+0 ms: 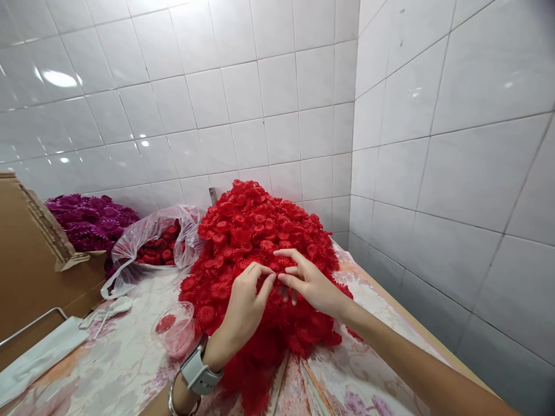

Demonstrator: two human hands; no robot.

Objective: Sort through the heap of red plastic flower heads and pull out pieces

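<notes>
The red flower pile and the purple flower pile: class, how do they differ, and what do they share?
The red flower pile is bright red; the purple flower pile is deep purple. The red one looks taller than the purple one, which a cardboard box partly hides. The left hand and right hand are at the red one, not the purple one. Both are heaps of fringed, flower-like pieces.

Tall heap of red flowers (260,222)

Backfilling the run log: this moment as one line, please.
left hand: grip contents unclear | right hand: partly open, nearly meeting left | red flowers: heaped below and behind hands | plastic tub: beside heap, wearer's left
</notes>
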